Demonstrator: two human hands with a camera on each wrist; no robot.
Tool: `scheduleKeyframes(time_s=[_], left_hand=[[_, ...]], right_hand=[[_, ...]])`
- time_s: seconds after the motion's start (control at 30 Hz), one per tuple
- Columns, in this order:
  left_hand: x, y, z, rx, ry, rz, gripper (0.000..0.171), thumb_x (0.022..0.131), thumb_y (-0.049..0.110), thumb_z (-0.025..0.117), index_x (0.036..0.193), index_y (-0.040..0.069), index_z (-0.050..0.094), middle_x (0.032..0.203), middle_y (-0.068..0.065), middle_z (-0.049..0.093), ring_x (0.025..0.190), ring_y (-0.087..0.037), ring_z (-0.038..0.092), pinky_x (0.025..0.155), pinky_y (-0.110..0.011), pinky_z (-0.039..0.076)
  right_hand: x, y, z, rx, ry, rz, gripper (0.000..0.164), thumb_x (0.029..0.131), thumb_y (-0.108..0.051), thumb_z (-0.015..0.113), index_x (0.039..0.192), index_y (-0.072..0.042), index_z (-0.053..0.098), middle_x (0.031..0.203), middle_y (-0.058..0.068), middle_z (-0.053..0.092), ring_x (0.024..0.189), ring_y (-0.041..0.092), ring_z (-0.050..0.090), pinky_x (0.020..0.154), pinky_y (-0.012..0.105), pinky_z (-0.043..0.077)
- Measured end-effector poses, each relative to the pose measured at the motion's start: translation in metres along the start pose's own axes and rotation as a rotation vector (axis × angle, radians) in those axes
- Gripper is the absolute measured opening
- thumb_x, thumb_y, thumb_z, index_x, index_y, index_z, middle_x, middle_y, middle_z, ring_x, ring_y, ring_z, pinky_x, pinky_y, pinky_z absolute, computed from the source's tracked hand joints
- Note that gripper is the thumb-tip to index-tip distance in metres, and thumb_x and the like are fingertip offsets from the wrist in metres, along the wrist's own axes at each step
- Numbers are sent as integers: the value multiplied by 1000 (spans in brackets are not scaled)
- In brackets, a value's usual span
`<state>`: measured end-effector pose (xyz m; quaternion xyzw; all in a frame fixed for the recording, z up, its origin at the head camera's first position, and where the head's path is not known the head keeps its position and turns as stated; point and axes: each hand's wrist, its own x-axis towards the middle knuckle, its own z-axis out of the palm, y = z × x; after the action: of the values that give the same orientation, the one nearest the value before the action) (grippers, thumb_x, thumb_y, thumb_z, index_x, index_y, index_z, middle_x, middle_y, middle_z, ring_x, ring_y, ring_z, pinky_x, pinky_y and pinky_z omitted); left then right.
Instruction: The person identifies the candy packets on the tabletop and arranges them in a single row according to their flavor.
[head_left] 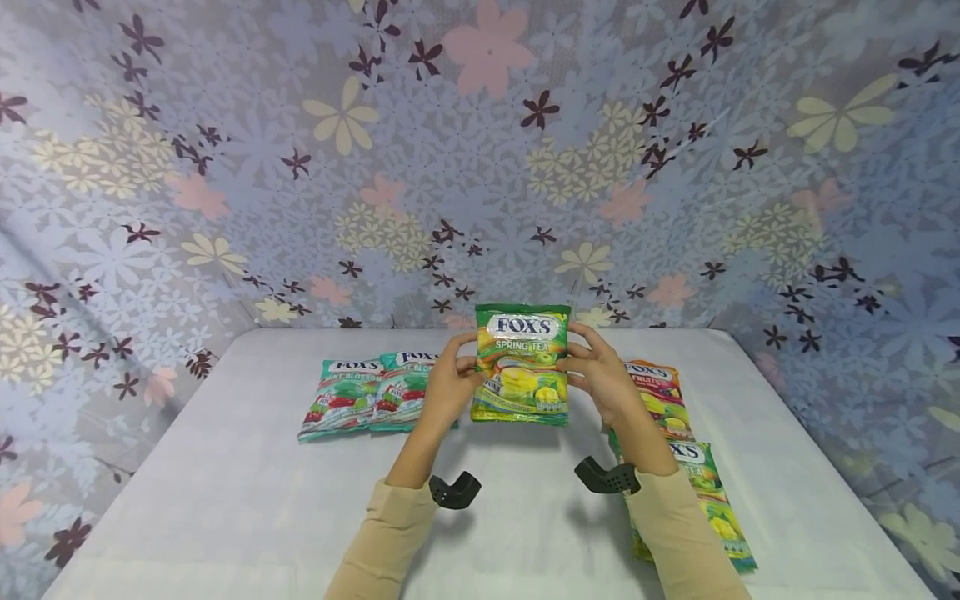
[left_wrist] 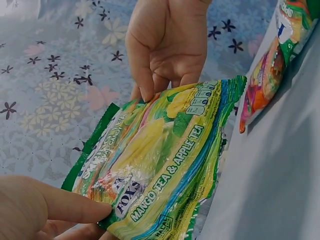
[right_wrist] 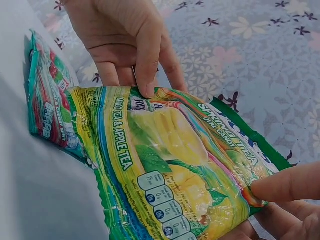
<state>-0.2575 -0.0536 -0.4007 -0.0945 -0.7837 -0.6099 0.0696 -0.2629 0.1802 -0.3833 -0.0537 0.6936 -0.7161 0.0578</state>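
A green and yellow Fox's Spring Tea candy bag (head_left: pixel 521 367) is held up above the white table, its front facing the head camera. The left hand (head_left: pixel 452 375) pinches its left edge, thumb on the front and fingers behind. At the opposite edge the right hand (head_left: pixel 600 371) pinches it the same way. In the left wrist view the bag (left_wrist: pixel 155 160) spans between the left hand (left_wrist: pixel 45 210) and the right hand (left_wrist: pixel 167 45). The right wrist view shows the same bag (right_wrist: pixel 170 165) tilted, with the left thumb pressed on its edge.
Two teal Mint Blossom candy bags (head_left: pixel 347 396) overlap on the table's left side. At the right lie an orange-red Fruits candy bag (head_left: pixel 663 400) and a green Fox's bag (head_left: pixel 723 508), partly hidden by the right arm. Flowered cloth (head_left: pixel 487 183) hangs behind the white table (head_left: pixel 225 500).
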Motion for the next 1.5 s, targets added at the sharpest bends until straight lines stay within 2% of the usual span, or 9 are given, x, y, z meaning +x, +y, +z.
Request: scheduleKeyframes(time_s=[0.2, 0.43, 0.53, 0.8, 0.97, 1.07, 1.2, 1.33, 1.5], left_hand=[[-1, 1, -2, -12, -19, 0, 58, 84, -8, 59, 138, 10, 47, 104, -16, 69, 95, -28, 65, 83, -43, 50], [-2, 1, -3, -10, -21, 7, 58, 86, -8, 59, 140, 10, 46, 106, -19, 68, 101, -33, 63, 90, -50, 47], [-2, 2, -3, 5, -22, 4, 58, 86, -8, 59, 139, 11, 46, 106, -18, 68, 102, -32, 63, 91, -49, 47], [-2, 3, -4, 21, -29, -8, 59, 86, -8, 60, 139, 11, 45, 107, -17, 68, 100, -32, 64, 89, -48, 48], [-2, 3, -5, 54, -12, -25, 58, 85, -8, 61, 139, 11, 47, 117, -19, 62, 99, -34, 64, 83, -47, 51], [-2, 2, -5, 101, 19, -26, 58, 84, -8, 62, 137, 10, 50, 122, -19, 57, 99, -35, 63, 80, -45, 53], [-1, 0, -7, 154, 35, -49, 59, 83, -7, 64, 137, 10, 50, 117, -18, 58, 99, -33, 62, 78, -44, 53], [2, -3, -10, 202, 8, -93, 60, 83, -2, 68, 139, 9, 49, 111, -16, 60, 98, -31, 62, 76, -44, 53], [3, -7, -13, 259, 0, -113, 61, 82, -2, 69, 139, 4, 48, 109, -15, 59, 94, -30, 61, 70, -40, 53]], right_hand=[[0, -1, 0, -16, 2, 11, 67, 96, -1, 53, 154, -13, 21, 150, 24, 29, 97, 16, 58, 85, 33, 48], [0, -2, 1, -15, 3, 29, 68, 96, -1, 53, 154, -7, 20, 152, 23, 28, 108, 21, 56, 99, 44, 41], [0, -3, 1, -21, 3, 35, 68, 96, 0, 53, 154, -6, 19, 152, 23, 27, 109, 20, 56, 98, 43, 42], [1, -4, 4, -11, 16, 41, 67, 94, 1, 55, 153, -5, 22, 148, 23, 35, 99, 13, 59, 84, 29, 49], [2, 0, 7, -19, 28, 51, 66, 95, 0, 54, 153, -2, 22, 151, 22, 31, 105, 17, 58, 89, 31, 48], [4, 6, 11, -27, 48, 53, 61, 95, 0, 53, 150, 1, 27, 149, 21, 36, 110, 21, 56, 90, 32, 48], [11, 14, 17, -33, 62, 47, 55, 94, 3, 52, 146, 5, 33, 144, 22, 44, 112, 23, 56, 89, 32, 49], [19, 20, 20, -54, 44, 71, 53, 94, 3, 52, 145, 4, 36, 141, 22, 46, 112, 26, 55, 89, 35, 49], [28, 30, 26, -96, 24, 80, 51, 93, 4, 52, 143, 4, 39, 133, 24, 51, 100, 22, 57, 82, 32, 50]])
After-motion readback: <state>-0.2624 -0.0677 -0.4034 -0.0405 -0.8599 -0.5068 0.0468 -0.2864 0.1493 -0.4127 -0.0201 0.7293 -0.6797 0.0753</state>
